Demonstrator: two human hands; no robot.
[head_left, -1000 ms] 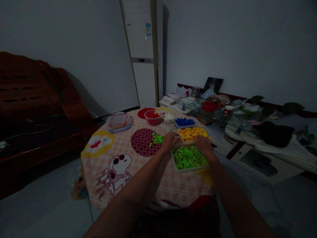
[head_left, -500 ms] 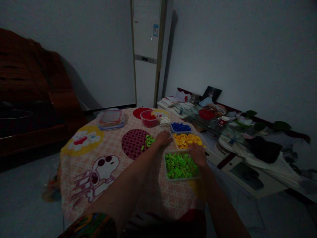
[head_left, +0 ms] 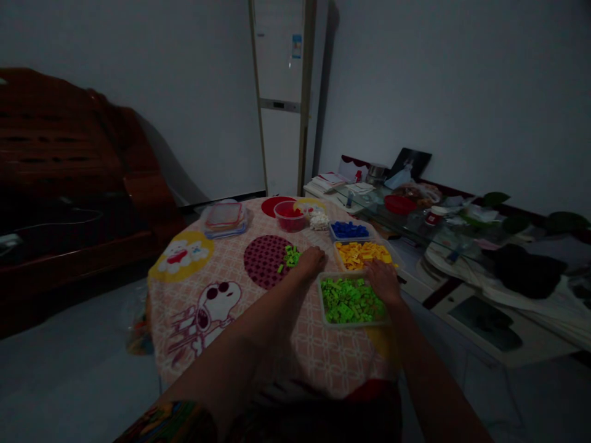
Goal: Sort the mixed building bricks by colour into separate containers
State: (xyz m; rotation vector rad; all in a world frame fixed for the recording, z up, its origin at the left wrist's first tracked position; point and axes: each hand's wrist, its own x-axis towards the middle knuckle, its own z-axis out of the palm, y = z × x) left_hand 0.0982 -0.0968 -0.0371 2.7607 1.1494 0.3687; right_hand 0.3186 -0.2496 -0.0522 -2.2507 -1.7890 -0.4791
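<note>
On the cloth-covered round table, my left hand rests between a loose heap of green blocks and the box of yellow blocks. Its fingers are curled together; anything in them is too small to make out. My right hand lies over the near right edge of the yellow box, its fingertips among the yellow blocks and its grip unclear. Nearest me stands the box of green blocks. Behind the yellow one is a box of blue blocks, with a white heap to its left.
A clear tub with red contents stands at the table's far side, and stacked lids or containers lie at the far left. A cluttered glass-topped cabinet runs along the right. A wooden bench is at left.
The camera view has turned slightly left, so the whole scene sits further right. Both hands remain at nearly the same places by the boxes.
</note>
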